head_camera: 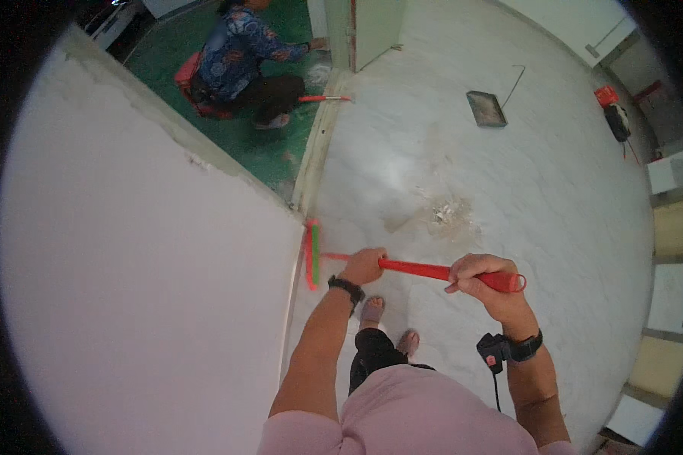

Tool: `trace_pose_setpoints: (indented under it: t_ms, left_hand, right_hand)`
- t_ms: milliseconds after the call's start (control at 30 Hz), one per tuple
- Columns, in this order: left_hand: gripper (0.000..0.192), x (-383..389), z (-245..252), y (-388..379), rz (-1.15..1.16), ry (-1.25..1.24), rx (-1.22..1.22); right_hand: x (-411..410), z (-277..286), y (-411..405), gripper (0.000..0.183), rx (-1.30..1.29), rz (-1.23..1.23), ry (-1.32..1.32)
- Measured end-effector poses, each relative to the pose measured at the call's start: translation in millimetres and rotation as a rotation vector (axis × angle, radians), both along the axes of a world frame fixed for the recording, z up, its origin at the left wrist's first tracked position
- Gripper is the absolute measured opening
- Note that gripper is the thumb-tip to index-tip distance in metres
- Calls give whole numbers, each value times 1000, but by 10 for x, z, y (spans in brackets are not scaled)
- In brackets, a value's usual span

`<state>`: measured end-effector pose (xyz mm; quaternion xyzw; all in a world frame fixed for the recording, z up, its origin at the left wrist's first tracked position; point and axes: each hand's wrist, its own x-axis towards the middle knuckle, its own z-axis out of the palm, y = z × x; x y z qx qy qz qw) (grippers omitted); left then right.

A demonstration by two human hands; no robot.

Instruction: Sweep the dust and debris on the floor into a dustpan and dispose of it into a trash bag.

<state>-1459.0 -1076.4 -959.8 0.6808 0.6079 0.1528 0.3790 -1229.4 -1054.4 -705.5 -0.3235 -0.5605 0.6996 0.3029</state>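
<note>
A broom with a long red handle (415, 268) lies across the front of my body. My left hand (365, 266) grips the handle partway down, nearer the head. Near the looped end, my right hand (485, 278) is wrapped around it. The red and green broom head (313, 255) is at the foot of the pale wall, close to the wall's corner by the doorway. A small heap of pale debris and dust (447, 215) lies on the light marbled floor (552, 210), beyond the handle.
A long-handled dustpan (486, 109) rests on the floor farther off. Beyond the doorway sill (313, 153), another person (239, 62) sits low on a green floor, with a red-handled tool (324, 98) nearby. The pale wall (148, 284) borders my left. A red and black object (614, 114) lies far right.
</note>
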Motion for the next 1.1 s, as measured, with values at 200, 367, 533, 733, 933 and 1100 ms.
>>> trace_pose_setpoints:
  t_ms: [200, 367, 533, 733, 933, 1100]
  left_hand:
    - [7, 333, 108, 567, -69, -51, 101]
    - [13, 1173, 468, 655, -170, -234, 6]
    - [17, 1707, 764, 445, -182, -217, 58]
    - [16, 1451, 345, 159, -78, 5, -23]
    - [14, 1541, -319, 517, -197, 71, 22]
    - [17, 2597, 100, 1193, -240, -169, 91]
  right_hand:
    - [150, 114, -17, 3, 61, -266, -14]
    - [550, 505, -141, 5, 282, -282, -205]
    - [1160, 854, -176, 5, 423, -177, -104]
    - [1477, 69, -63, 3, 116, -239, -42]
    - [1594, -427, 46, 4, -120, -424, -4]
    - [1965, 195, 163, 4, 287, -463, -221]
